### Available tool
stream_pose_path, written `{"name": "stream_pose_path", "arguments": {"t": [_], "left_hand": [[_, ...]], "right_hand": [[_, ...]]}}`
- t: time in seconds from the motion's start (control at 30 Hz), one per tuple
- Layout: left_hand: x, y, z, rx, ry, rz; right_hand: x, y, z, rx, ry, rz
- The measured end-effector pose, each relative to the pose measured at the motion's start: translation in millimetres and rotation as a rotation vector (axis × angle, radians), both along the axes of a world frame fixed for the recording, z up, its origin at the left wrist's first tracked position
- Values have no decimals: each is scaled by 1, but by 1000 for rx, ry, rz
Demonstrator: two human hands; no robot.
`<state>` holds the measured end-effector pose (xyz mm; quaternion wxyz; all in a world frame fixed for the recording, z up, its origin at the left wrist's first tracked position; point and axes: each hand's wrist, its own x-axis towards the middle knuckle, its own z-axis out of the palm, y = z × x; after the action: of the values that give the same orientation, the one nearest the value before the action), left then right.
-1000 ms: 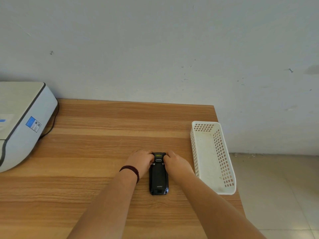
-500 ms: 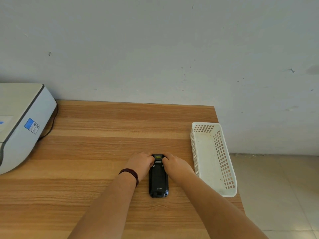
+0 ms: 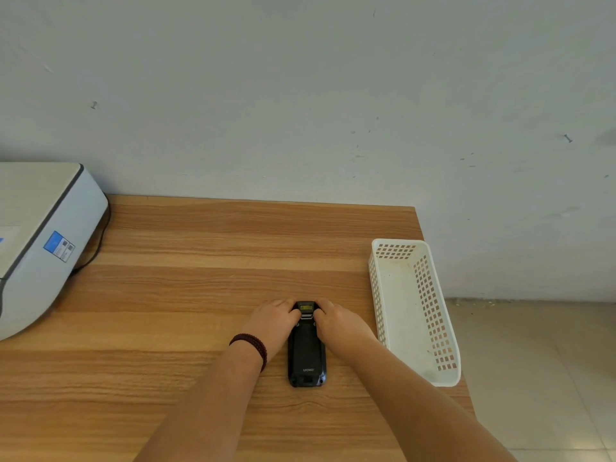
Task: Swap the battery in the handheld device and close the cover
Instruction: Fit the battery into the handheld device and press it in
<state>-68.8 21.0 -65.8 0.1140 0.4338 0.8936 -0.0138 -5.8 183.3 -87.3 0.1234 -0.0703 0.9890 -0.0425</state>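
- A pale, scuffed wall fills the upper half of the view, behind everything else.
- A wooden bench with a light brown grain runs along the wall; tiled floor shows past its right edge.
- A white and grey machine sits on the bench well to the left of the handheld device, carrying a blue label on its side; a dark cable runs behind it.
- A white perforated plastic basket stands on the bench just to the right of the handheld device, at the bench's right edge, with nothing visible inside.
- The black handheld device lies flat on the bench, back side up, long axis pointing away from the person, cover in place.
- The left hand rests against the device's far left side, fingers curled, thumb pressing on its top end.
- The right hand mirrors it on the far right side, fingers curled, thumb pressing beside the other thumb.
- A dark beaded bracelet circles the left wrist, just left of the device.
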Motion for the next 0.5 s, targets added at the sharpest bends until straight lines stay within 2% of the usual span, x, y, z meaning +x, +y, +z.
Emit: {"name": "stream_pose_path", "arguments": {"t": [0.23,0.43,0.5], "left_hand": [[-5,2,-2,59,-13,61],[-7,0,-3,82,-106,114],[-7,0,-4,114,-134,148]], "right_hand": [[5,0,-10,-3,35,37],[4,1,-11,15,18,104],[4,2,-7,-25,3,62]]}}
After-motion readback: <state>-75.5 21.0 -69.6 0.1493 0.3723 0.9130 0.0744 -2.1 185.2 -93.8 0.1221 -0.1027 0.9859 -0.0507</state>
